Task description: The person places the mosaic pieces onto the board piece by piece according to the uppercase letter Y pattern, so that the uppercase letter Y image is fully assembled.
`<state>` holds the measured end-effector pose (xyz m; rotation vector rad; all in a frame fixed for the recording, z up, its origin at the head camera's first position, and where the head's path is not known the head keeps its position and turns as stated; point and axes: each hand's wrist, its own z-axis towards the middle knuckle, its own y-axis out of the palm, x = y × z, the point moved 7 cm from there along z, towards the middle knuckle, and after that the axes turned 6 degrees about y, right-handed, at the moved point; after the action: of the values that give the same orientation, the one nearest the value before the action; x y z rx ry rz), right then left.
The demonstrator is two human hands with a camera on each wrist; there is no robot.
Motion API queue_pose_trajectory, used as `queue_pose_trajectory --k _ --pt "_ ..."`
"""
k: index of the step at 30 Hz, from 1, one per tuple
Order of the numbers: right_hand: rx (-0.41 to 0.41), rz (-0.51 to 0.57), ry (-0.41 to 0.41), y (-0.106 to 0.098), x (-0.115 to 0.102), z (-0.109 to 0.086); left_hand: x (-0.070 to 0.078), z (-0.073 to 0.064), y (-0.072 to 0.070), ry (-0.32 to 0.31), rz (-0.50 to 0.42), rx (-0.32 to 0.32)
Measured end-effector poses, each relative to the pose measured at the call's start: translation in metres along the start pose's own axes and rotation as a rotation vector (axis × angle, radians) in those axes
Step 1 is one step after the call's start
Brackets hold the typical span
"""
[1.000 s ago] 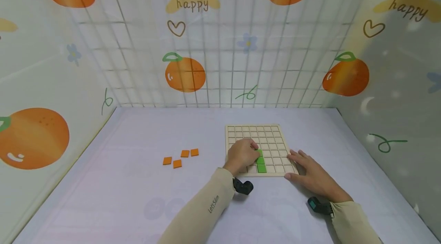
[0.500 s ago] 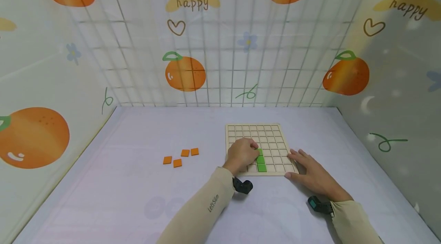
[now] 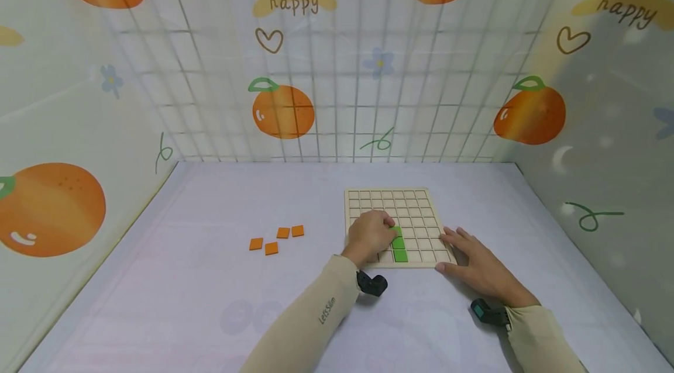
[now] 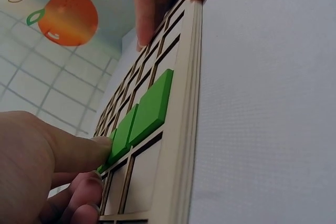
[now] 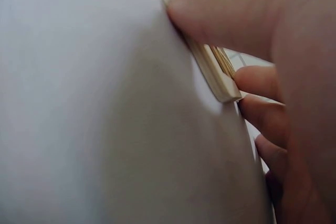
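Observation:
A pale wooden grid board (image 3: 421, 218) lies on the white table. My left hand (image 3: 370, 235) reaches over its left half, and its thumb and fingers pinch a green square tile (image 4: 112, 153). Two more green tiles (image 3: 400, 255) line up from there to the front edge, seated in the grid cells. At the near right corner, my right hand (image 3: 476, 265) rests against the board with spread, relaxed fingers. Its thumb (image 5: 210, 19) touches the front edge while other fingers (image 5: 260, 82) lie along the right side. The left hand hides several cells.
Several orange square tiles (image 3: 271, 248) lie loose on the table left of the board. Behind the table stands a wire grid wall (image 3: 342, 121) under a printed white sheet, with similar sheets at both sides.

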<state>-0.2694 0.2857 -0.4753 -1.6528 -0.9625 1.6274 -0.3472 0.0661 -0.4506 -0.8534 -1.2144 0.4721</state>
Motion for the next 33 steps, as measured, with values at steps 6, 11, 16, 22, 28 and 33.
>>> queue_pose_trajectory --k 6,11,16,22,28,33 --pt "0.008 0.005 -0.005 0.001 0.000 0.002 0.000 0.000 0.000 0.003 -0.014 0.007" --pt "0.002 0.014 0.010 0.003 0.003 0.002 -0.006 -0.001 -0.003 0.026 -0.132 0.031" --pt "0.003 0.006 0.015 0.003 0.002 0.002 -0.013 -0.006 -0.009 0.059 -0.330 0.067" --pt "-0.004 -0.007 0.027 0.003 0.002 0.001 -0.024 -0.022 -0.028 0.031 -0.500 0.085" --pt "0.006 -0.002 0.012 -0.002 0.005 -0.001 -0.036 -0.039 -0.050 -0.027 -0.542 0.105" --pt "0.002 0.009 -0.024 0.001 0.001 0.001 -0.055 -0.056 -0.067 -0.082 -0.524 0.120"
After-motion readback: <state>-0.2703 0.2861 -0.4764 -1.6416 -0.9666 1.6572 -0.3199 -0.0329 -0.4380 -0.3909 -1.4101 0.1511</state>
